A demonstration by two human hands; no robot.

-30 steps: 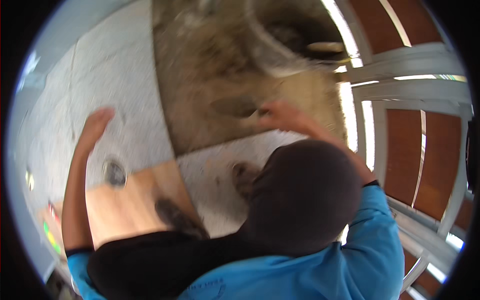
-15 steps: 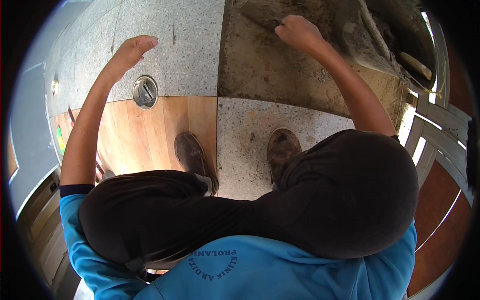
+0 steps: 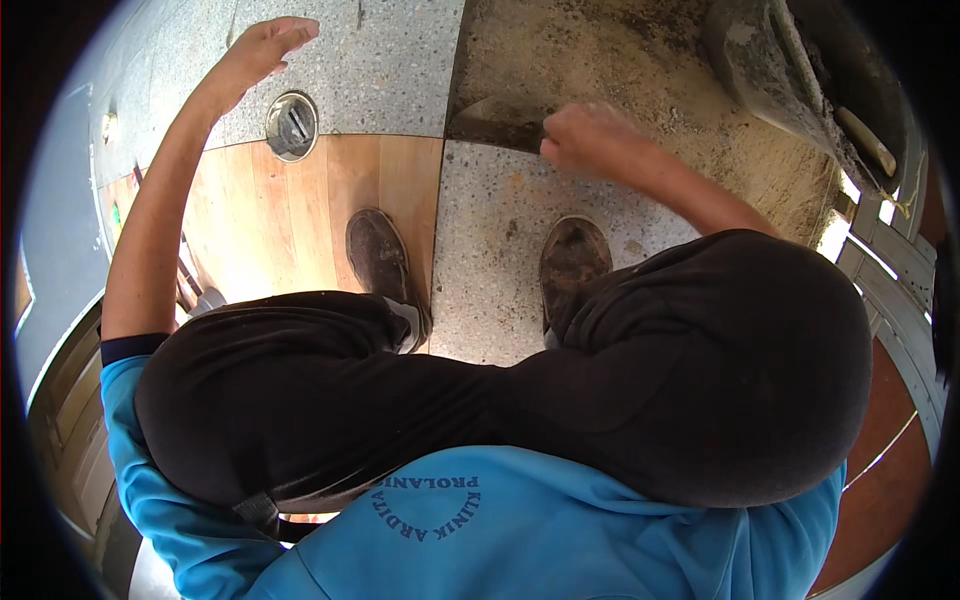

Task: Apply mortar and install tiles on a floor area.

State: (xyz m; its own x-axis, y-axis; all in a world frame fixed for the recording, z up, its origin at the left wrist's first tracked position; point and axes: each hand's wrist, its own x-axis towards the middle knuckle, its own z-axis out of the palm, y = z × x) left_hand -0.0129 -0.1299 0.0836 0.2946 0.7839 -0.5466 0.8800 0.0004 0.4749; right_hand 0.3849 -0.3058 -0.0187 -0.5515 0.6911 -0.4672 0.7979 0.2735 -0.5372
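My right hand [image 3: 590, 140] is closed in a fist, slightly blurred, near the front edge of the bare, sandy floor patch [image 3: 640, 75]. It appears to grip a trowel [image 3: 505, 118], whose dull, dirt-coloured blade points left along that edge; its handle is hidden in the fist. My left hand [image 3: 268, 50] hovers over the grey speckled tiles [image 3: 385, 70] with fingers loosely bent and apart, holding nothing. Just below it, a round shiny metal fitting, like a floor drain [image 3: 292, 126], lies where the speckled tiles meet wood-look tiles [image 3: 310, 190].
A dirty grey tub [image 3: 755, 70] stands at the far right, with a pale wooden handle [image 3: 866, 142] at its rim. My shoes [image 3: 378, 255] rest on the wood-look tiles and on a near speckled tile [image 3: 490, 260]. Metal framing [image 3: 885, 255] runs along the right side.
My right hand has come nearer to me, with the blade, to the near edge of the sandy patch. In the picture, my left hand sits higher while the floor has shifted down-frame to up-frame.
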